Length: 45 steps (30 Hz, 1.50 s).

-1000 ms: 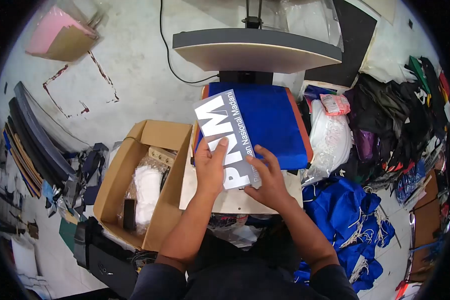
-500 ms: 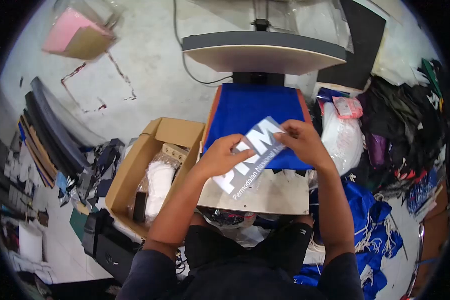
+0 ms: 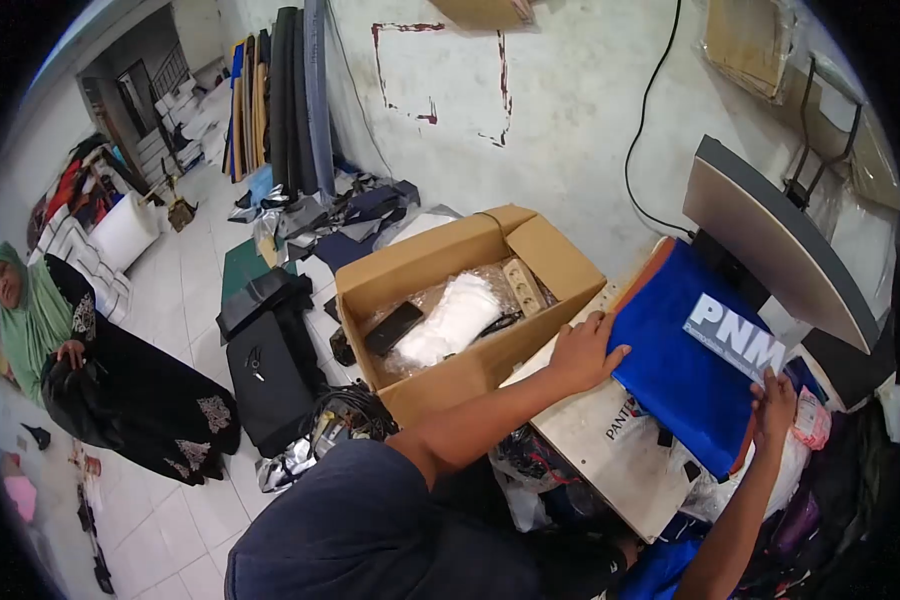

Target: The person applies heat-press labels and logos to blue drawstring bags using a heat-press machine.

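The sheet [image 3: 735,338], grey with white letters PNM, is now over the right part of the blue cloth [image 3: 660,350]; whether it lies fully flat there, I cannot tell. The left hand [image 3: 582,352] no longer holds it. It rests at the left edge of the cloth, fingers spread and thumb apart. The right hand [image 3: 774,408] keeps its narrow grip on the sheet, at the end with the M. In my judgement, this leaves the right hand alone to govern how the sheet sits, while the left can steady the cloth.

Just beyond the cloth, the plate [image 3: 775,230] stands raised and tilted. On the near side, the pale tabletop [image 3: 588,425] is partly bare. A carton [image 3: 445,392] stands open beside it, with a phone [image 3: 394,328], a white bundle [image 3: 460,310] and a power strip [image 3: 522,288] inside. Further away, a black case [image 3: 270,375] lies on the tiled floor [image 3: 160,545], rolls [image 3: 295,110] lean at the wall [image 3: 570,110], and a person [image 3: 135,370] in a green headscarf stands at the far left.
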Each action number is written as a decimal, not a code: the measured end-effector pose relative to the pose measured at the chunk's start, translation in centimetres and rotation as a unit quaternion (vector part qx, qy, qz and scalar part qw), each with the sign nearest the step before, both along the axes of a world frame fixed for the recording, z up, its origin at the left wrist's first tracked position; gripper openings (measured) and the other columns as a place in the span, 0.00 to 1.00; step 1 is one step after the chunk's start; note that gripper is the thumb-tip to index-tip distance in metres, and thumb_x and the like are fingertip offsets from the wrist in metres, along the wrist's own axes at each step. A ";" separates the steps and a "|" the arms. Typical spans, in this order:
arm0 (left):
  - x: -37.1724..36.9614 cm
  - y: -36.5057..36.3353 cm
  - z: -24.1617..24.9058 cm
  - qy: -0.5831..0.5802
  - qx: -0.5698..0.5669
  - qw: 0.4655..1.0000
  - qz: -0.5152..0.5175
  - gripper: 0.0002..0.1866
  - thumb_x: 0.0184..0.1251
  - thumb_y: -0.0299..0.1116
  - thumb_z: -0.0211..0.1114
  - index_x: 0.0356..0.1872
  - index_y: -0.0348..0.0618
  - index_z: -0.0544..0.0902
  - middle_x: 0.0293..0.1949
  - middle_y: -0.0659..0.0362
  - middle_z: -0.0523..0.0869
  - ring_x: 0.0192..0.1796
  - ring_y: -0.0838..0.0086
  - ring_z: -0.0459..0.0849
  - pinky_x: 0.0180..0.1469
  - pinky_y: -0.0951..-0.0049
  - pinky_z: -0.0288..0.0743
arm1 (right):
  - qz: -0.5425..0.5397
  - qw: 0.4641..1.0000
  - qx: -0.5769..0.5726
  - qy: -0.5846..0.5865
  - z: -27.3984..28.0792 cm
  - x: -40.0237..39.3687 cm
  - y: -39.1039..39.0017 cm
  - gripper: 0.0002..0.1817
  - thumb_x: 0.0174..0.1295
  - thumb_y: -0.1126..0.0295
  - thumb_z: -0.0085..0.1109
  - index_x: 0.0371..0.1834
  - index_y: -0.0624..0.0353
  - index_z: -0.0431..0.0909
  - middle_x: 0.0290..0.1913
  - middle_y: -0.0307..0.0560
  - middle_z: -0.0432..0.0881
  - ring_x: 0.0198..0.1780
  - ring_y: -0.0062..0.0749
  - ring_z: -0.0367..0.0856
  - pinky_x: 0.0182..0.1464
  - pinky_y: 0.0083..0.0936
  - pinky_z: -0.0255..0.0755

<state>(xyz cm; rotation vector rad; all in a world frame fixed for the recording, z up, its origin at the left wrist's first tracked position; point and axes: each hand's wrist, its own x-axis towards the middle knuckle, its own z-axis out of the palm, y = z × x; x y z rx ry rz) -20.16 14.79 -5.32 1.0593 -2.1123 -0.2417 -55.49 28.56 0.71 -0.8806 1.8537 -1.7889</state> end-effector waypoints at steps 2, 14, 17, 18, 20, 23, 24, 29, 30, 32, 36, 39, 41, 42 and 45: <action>1.0 0.3 1.2 -0.032 0.061 0.998 0.008 0.32 0.68 0.57 0.59 0.61 0.41 0.76 0.52 0.49 0.80 0.53 0.56 0.79 0.53 0.54 0.70 | 0.005 0.998 0.059 0.021 0.0 -0.2 -2.2 0.20 0.67 0.67 0.60 0.62 0.53 0.72 0.30 0.37 0.79 0.25 0.19 0.80 0.19 0.13 0.66; 4.8 -5.0 -0.8 0.109 0.162 0.970 -0.147 0.14 0.64 0.37 0.72 0.30 0.36 0.80 0.31 0.56 0.79 0.36 0.69 0.78 0.40 0.67 0.71 | -0.004 0.981 0.144 0.127 -1.5 0.0 -4.8 0.41 0.62 0.76 0.63 0.78 0.51 0.55 0.26 0.45 0.82 0.23 0.21 0.79 0.20 0.20 0.68; 5.6 -5.2 -0.5 0.087 0.158 0.970 -0.162 0.14 0.64 0.36 0.71 0.29 0.36 0.79 0.31 0.57 0.77 0.38 0.71 0.77 0.44 0.70 0.70 | -0.029 0.979 0.158 0.126 -1.4 0.2 -5.2 0.46 0.62 0.77 0.62 0.81 0.42 0.49 0.39 0.49 0.84 0.23 0.22 0.81 0.22 0.21 0.70; 5.6 -5.3 -0.4 0.087 0.177 0.967 -0.159 0.14 0.64 0.36 0.71 0.29 0.36 0.80 0.31 0.58 0.77 0.40 0.71 0.77 0.45 0.72 0.69 | -0.031 0.979 0.157 0.126 -1.3 0.6 -5.3 0.46 0.62 0.77 0.62 0.81 0.42 0.49 0.39 0.49 0.84 0.23 0.22 0.81 0.22 0.21 0.70; 5.2 -5.9 -0.4 0.132 0.188 0.960 -0.161 0.13 0.63 0.38 0.70 0.30 0.37 0.82 0.33 0.51 0.79 0.41 0.62 0.78 0.47 0.66 0.70 | -0.062 0.974 0.151 0.156 -0.8 1.2 -5.2 0.48 0.61 0.77 0.63 0.81 0.38 0.47 0.55 0.53 0.80 0.24 0.24 0.82 0.23 0.22 0.72; 3.2 -7.8 0.6 0.184 0.159 0.964 -0.103 0.12 0.66 0.35 0.67 0.44 0.36 0.84 0.41 0.49 0.85 0.45 0.60 0.82 0.52 0.66 0.74 | -0.051 0.975 0.131 0.173 -1.9 0.1 -5.5 0.50 0.59 0.78 0.63 0.81 0.34 0.47 0.63 0.54 0.74 0.25 0.26 0.83 0.27 0.24 0.75; 1.9 -8.5 1.3 0.185 0.159 0.964 -0.104 0.12 0.66 0.35 0.67 0.44 0.36 0.84 0.41 0.49 0.85 0.45 0.60 0.82 0.52 0.66 0.74 | -0.052 0.975 0.130 0.174 -2.4 -0.2 -5.5 0.50 0.59 0.78 0.63 0.81 0.34 0.47 0.63 0.54 0.74 0.25 0.26 0.83 0.27 0.24 0.75; -6.4 -10.6 5.1 0.083 0.053 0.963 -0.252 0.17 0.70 0.35 0.62 0.55 0.38 0.81 0.57 0.43 0.81 0.57 0.54 0.82 0.60 0.64 0.74 | -0.090 0.952 0.076 0.283 -4.0 -1.4 -6.2 0.52 0.56 0.79 0.65 0.81 0.36 0.47 0.60 0.57 0.77 0.30 0.29 0.83 0.37 0.29 0.78; -8.0 -11.4 4.9 0.084 0.052 0.961 -0.258 0.17 0.70 0.35 0.62 0.55 0.38 0.81 0.57 0.43 0.81 0.57 0.54 0.82 0.60 0.64 0.74 | -0.096 0.951 0.076 0.284 -3.8 -1.3 -6.1 0.52 0.56 0.79 0.65 0.81 0.36 0.47 0.60 0.57 0.77 0.30 0.29 0.83 0.37 0.29 0.78; -11.1 -12.8 3.5 -0.064 -0.005 0.971 -0.230 0.29 0.72 0.51 0.58 0.67 0.42 0.74 0.70 0.42 0.69 0.73 0.50 0.67 0.72 0.55 0.61 | -0.116 0.944 0.157 0.267 -2.3 0.3 -5.9 0.52 0.55 0.80 0.65 0.81 0.41 0.48 0.59 0.60 0.78 0.35 0.35 0.83 0.43 0.31 0.78; -13.0 -13.3 2.1 -0.306 0.085 0.940 -0.122 0.46 0.70 0.67 0.46 0.77 0.42 0.57 0.78 0.42 0.52 0.81 0.53 0.46 0.78 0.44 0.41 | -0.152 0.842 0.061 0.514 -3.1 0.0 -5.2 0.32 0.54 0.75 0.69 0.64 0.68 0.71 0.74 0.60 0.64 0.66 0.52 0.74 0.65 0.38 0.69; -12.7 -16.4 0.3 -0.267 0.114 0.939 -0.185 0.43 0.72 0.63 0.50 0.76 0.41 0.58 0.78 0.40 0.53 0.80 0.48 0.47 0.78 0.45 0.41 | -0.133 0.840 0.117 0.512 -2.7 -0.2 -4.9 0.24 0.52 0.66 0.70 0.50 0.71 0.79 0.78 0.65 0.51 0.77 0.57 0.57 0.75 0.41 0.57; -13.1 -22.7 -4.2 -0.193 0.135 0.944 -0.232 0.40 0.73 0.59 0.50 0.73 0.36 0.63 0.74 0.37 0.61 0.76 0.43 0.58 0.77 0.50 0.50 | -0.171 0.813 0.146 0.538 -3.9 -0.7 -4.9 0.21 0.61 0.57 0.57 0.43 0.68 0.81 0.72 0.72 0.62 0.81 0.56 0.42 0.82 0.43 0.29; -12.9 -18.9 0.2 -0.182 0.112 0.968 -0.129 0.39 0.72 0.59 0.51 0.71 0.34 0.67 0.70 0.36 0.67 0.72 0.41 0.65 0.74 0.50 0.57 | -0.128 0.869 0.173 0.445 -1.4 0.2 -3.2 0.19 0.61 0.60 0.55 0.41 0.67 0.80 0.65 0.73 0.70 0.73 0.58 0.63 0.78 0.48 0.50; -13.7 -22.7 0.7 -0.208 0.130 0.967 -0.061 0.35 0.70 0.59 0.55 0.58 0.32 0.80 0.55 0.38 0.82 0.60 0.46 0.80 0.64 0.54 0.69 | -0.222 0.898 0.244 0.292 -3.8 -2.5 -4.7 0.55 0.54 0.64 0.67 0.81 0.48 0.37 0.46 0.62 0.84 0.48 0.56 0.85 0.51 0.50 0.78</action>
